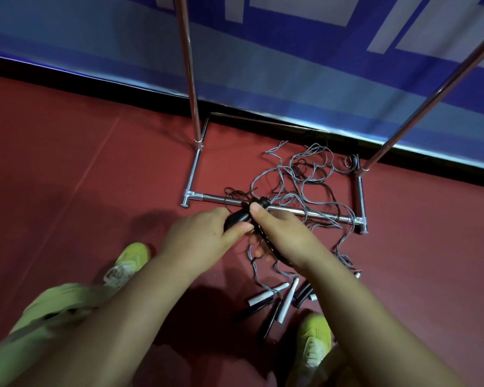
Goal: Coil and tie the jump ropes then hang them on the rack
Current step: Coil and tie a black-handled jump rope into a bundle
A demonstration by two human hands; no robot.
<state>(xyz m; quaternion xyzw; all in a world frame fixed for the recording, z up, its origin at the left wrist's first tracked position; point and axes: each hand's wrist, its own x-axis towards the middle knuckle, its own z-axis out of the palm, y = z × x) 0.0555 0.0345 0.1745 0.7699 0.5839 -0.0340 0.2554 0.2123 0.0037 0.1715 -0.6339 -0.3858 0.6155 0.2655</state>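
Green shoes (315, 339) on red floor (67, 163) beneath blue wall (263, 65).

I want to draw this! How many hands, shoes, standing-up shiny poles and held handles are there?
Bare hands: 2
Yellow-green shoes: 2
Shiny metal upright poles: 2
Black plastic handle being held: 1
Total: 7

Bare red floor (67, 169) lay open to the left of the rack base (277, 208), well apart from anything. Inside the base frame, tangled ropes (305, 180) sprawled over the front bar and spilled toward a pile of handles (280, 300) between the yellow-green shoes (316, 342). Two chrome uprights (190, 79) flanked the gap; the blue wall (291, 85) closed the back.
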